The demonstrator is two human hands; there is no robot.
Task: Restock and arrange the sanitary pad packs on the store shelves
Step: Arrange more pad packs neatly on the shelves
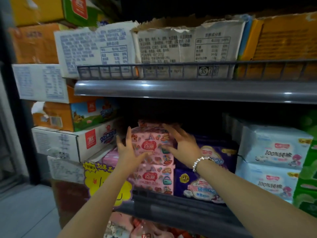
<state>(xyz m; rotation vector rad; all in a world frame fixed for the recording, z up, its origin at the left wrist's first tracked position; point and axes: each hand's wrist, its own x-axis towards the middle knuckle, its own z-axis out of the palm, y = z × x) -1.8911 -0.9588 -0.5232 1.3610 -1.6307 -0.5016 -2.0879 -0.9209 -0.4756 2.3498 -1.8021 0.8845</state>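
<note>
A pink patterned pad pack (151, 143) sits on top of a matching pink pack (154, 177) on the grey middle shelf (171, 201). My left hand (127, 152) presses its left side with straight, spread fingers. On its right side lies my right hand (180, 143), bracelet at the wrist, fingers straight and thumb on the front. Another pink pack stands behind, partly hidden. Purple packs (205, 182) stack to the right, then pale blue packs (272, 152).
A yellow price sign (103, 182) hangs at the shelf's left end. Cardboard cartons (72, 143) pile up to the left. The upper shelf (188, 90) holds worn cartons behind a wire rail. Green packs (307, 186) stand at the far right. More pink packs show below.
</note>
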